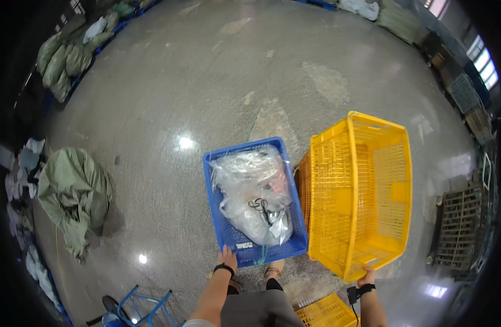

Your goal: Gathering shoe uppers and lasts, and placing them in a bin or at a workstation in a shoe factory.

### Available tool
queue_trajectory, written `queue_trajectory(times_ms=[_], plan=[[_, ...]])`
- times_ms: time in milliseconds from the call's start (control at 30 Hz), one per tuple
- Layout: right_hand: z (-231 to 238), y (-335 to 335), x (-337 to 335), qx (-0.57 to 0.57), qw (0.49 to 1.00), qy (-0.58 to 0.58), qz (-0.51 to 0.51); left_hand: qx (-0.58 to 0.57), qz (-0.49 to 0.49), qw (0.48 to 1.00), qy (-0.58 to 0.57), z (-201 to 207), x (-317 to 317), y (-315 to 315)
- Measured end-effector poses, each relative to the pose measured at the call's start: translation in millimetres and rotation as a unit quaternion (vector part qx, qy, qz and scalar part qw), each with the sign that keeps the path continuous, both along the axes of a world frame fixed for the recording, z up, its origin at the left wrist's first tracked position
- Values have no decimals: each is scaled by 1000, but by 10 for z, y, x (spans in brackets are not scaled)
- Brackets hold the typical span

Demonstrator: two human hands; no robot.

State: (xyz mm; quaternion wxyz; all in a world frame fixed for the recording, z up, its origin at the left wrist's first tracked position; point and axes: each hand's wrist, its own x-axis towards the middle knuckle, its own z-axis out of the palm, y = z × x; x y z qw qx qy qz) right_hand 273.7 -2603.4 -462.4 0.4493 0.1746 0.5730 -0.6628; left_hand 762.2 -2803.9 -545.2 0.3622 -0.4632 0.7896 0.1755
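Observation:
My left hand [227,259] is closed on the near left corner of a blue plastic crate [220,237]. Clear plastic bags [250,174] fill much of this crate, and a black looped item [259,204], too small to name surely, lies on top of them. To the right, a yellow plastic basket [331,201] is tipped on its side, its mouth facing right and nothing visible inside. My right hand [366,276] grips the basket's near rim, though part of its fingers is hidden. More yellow baskets, partly hidden, seem to stand behind it.
Another yellow basket [329,313] sits by my feet. At the lower left is a blue metal frame [147,308]; farther left, a green sack [76,185] slumps on the floor. Filled sacks [65,60] line the far left edge. A slatted cart [459,229] stands at the right.

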Motion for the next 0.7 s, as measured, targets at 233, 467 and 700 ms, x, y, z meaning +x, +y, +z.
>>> queue_trajectory(times_ms=[233, 467, 700], plan=[[324, -175, -439, 41, 992, 116, 4, -62, -44, 997, 15, -576, 154, -438], [241, 186, -368, 194, 934, 286, 89, -41, -182, 977, -98, -956, 427, -470], [-331, 1435, 288, 250, 622, 413, 616, -136, -150, 977, 63, -1004, 781, -63]])
